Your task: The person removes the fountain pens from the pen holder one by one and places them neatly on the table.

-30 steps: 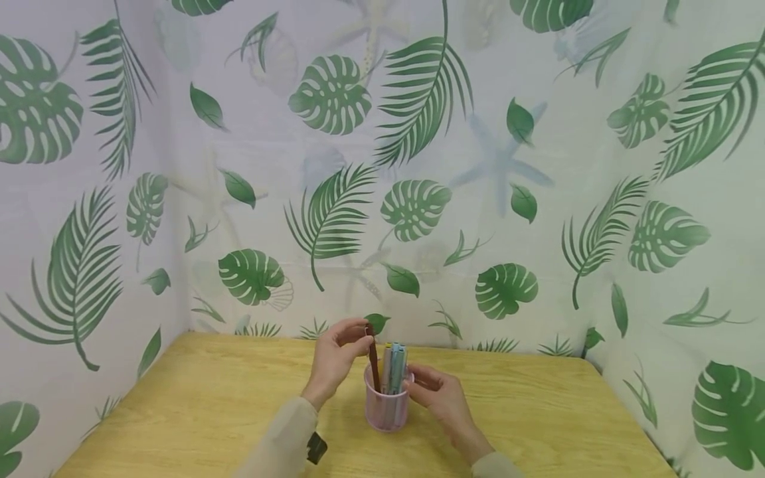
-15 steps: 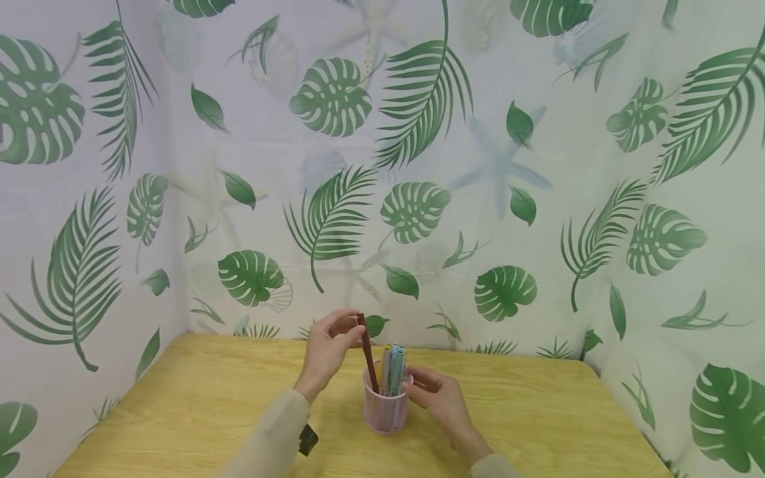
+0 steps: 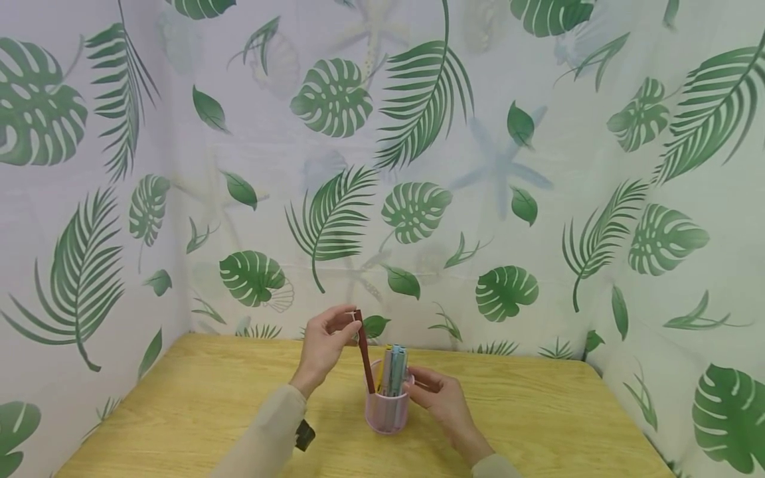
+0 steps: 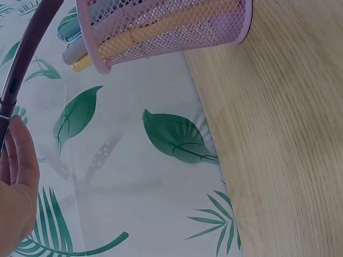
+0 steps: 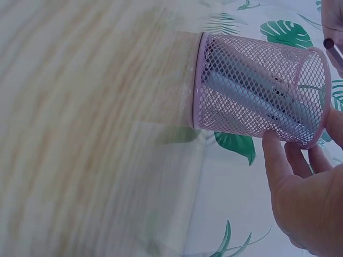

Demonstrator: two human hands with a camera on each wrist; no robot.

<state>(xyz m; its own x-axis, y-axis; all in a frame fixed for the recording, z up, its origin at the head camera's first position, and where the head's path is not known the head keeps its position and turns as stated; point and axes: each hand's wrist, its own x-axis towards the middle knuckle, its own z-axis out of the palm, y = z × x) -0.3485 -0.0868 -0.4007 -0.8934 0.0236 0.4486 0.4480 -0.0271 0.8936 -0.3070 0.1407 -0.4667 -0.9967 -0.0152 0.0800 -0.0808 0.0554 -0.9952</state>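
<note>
Near the far edge of the wooden table (image 3: pixel 197 398), a pink mesh pen cup (image 3: pixel 387 410) is stood upright, with light blue and yellow pens (image 3: pixel 394 369) bunched inside it. Above and left of the cup, the left hand (image 3: pixel 323 345) is raised with the wrist bent back, and the top of a dark brown pen (image 3: pixel 364 352) is pinched between thumb and fingertips. The pen is held steeply, tilted slightly, its lower end at the cup's rim on the left side; whether the tip is inside cannot be told from the head view. From the left wrist view, the brown pen (image 4: pixel 24 64) is seen running from the fingers toward the cup's mouth (image 4: pixel 96 64). The right hand (image 3: pixel 439 398) is set against the cup's right side, forearm lying low over the table, fingers curved round the mesh wall. In the right wrist view, the fingertips (image 5: pixel 273 155) are pressed on the rim of the cup (image 5: pixel 257 91).
</note>
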